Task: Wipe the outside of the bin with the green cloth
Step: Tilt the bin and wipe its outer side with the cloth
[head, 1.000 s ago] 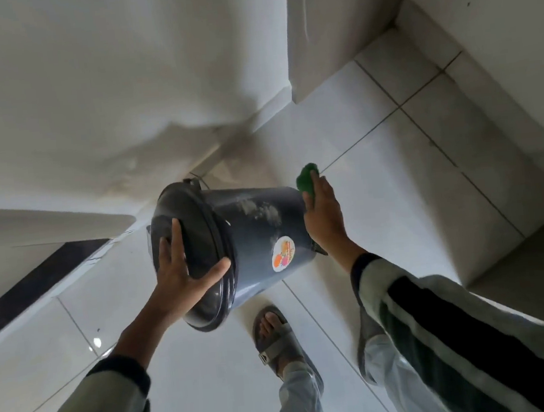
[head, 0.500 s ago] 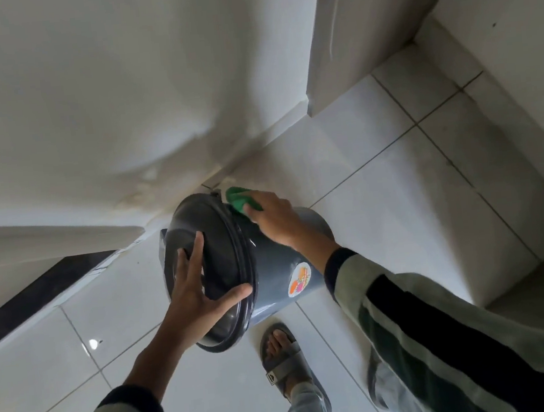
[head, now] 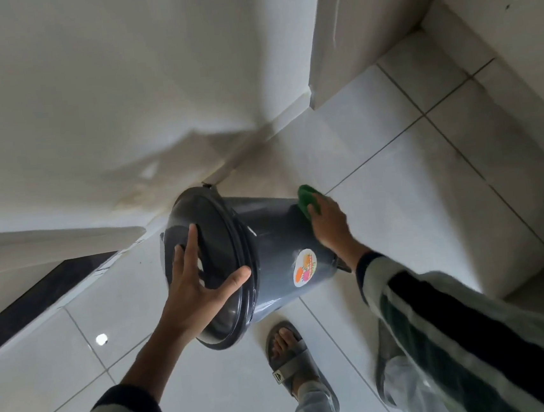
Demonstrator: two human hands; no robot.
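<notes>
A dark grey plastic bin (head: 273, 235) with a round orange sticker on its side is held tipped on its side above the floor, its mouth turned toward me. My left hand (head: 198, 279) grips the rim, fingers inside the mouth and thumb hooked over the edge. My right hand (head: 329, 223) presses a green cloth (head: 306, 199) against the bin's outer wall near its base end. Only part of the cloth shows beyond my fingers.
White floor tiles (head: 411, 185) lie below, with my sandalled foot (head: 288, 353) under the bin. A white wall (head: 103, 89) stands behind, a door or panel edge (head: 347, 32) at upper right, and a dark strip (head: 40, 294) at left.
My right hand slid the green cloth from the rim end of the bin back along its side to the base end. The left hand kept its hold on the rim.
</notes>
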